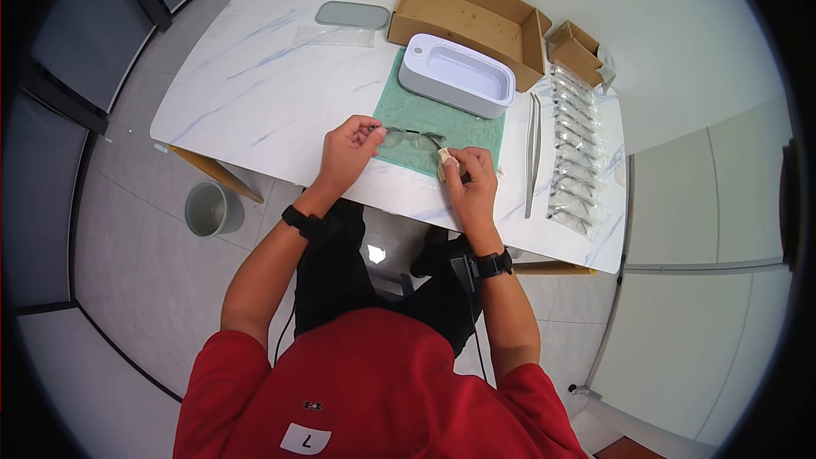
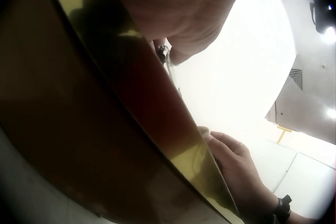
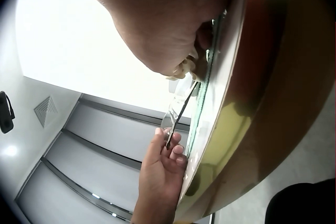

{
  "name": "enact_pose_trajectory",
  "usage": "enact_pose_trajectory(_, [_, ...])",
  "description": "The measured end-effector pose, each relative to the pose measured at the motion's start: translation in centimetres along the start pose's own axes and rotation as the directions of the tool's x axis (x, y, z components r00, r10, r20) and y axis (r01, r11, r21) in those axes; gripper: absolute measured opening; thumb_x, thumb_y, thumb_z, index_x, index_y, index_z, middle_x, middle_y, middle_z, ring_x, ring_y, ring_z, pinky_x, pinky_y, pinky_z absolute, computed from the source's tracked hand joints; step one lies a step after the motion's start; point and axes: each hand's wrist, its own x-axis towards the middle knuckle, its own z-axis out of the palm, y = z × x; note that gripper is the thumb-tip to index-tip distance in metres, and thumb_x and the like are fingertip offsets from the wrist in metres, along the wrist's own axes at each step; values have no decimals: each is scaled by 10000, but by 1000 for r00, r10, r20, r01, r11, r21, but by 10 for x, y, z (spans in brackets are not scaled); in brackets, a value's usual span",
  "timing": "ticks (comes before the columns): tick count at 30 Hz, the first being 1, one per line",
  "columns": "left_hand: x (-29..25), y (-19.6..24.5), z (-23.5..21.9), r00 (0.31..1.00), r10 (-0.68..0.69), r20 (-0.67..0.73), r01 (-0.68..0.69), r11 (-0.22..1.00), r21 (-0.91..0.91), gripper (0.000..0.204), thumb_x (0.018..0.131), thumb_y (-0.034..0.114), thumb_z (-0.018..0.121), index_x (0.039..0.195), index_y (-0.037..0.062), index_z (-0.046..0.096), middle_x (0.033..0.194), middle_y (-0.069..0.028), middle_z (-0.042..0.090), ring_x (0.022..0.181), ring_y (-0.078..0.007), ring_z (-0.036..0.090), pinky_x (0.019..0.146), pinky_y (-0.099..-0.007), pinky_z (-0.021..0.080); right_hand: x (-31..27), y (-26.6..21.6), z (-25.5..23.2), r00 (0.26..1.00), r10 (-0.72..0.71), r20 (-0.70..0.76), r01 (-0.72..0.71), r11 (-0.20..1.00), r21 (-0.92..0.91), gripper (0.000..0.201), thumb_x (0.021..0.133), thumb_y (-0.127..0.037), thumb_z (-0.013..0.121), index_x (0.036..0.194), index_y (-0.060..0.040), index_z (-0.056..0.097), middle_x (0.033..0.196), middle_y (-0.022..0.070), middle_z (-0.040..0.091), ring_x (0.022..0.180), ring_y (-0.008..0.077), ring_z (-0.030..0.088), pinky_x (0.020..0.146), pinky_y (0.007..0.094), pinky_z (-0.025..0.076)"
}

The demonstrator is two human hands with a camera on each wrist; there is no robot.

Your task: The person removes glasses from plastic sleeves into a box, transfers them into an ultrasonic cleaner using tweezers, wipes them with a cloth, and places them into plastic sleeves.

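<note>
Over the front part of a green towel [image 1: 486, 134], a pair of eyeglasses [image 1: 416, 132] with a dark upper rim is held out level. My left hand [image 1: 347, 153] pinches its left end between thumb and fingers, which also shows in the right wrist view. At the other end, my right hand [image 1: 473, 191] grips a small crumpled beige cloth [image 1: 444, 163] right against the frame. Behind the glasses, on the towel, stands a white ultrasonic cleaner [image 1: 455, 95] with its tub uncovered. The left wrist view shows little of the glasses past my hand.
Long metal tweezers [image 1: 533, 157] lie right of the towel, beside a column of several clear-bagged glasses [image 1: 576, 153]. An open cardboard box [image 1: 466, 31] and a smaller carton [image 1: 574, 49] stand behind. A grey lid [image 1: 353, 14] lies back left; a bin [image 1: 212, 209] stands on the floor.
</note>
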Motion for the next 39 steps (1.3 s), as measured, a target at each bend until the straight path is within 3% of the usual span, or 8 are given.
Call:
enact_pose_trajectory(3, [0,2,-1,999,-35,31,34,999,29,183,936,92,650,1072,-30,636,822,-52,667,691,-70,589,649,-214,505,0,-3,-2,1000,26,9,-26,1000,2,167,852,-63,706,1017,-41,698,955,108,582,803,252,610,696,332,500])
enact_pose_trajectory(13, [-1,2,0,1000,-19,18,18,998,53,174,934,81,646,1069,-28,637,825,-54,674,684,-69,593,646,-211,504,0,0,-1,1000,-4,-17,5,1000,7,159,851,-54,707,1009,-42,700,945,106,584,811,247,607,704,328,497])
enact_pose_trajectory(21, [-1,1,0,1000,-26,13,25,999,46,179,934,85,650,1072,-26,636,829,-55,676,690,-68,595,646,-210,503,0,3,0,999,-4,-42,5,1000,25,153,850,-63,715,1003,-50,703,927,95,588,776,223,601,637,307,487])
enact_pose_trajectory(39, [-1,3,1,999,-40,5,39,996,75,177,933,89,655,1071,-20,640,838,-52,682,687,-63,590,653,-200,488,-1,5,-1,997,63,-52,-60,996,63,142,852,-61,715,992,-44,708,929,96,612,787,215,611,668,305,488])
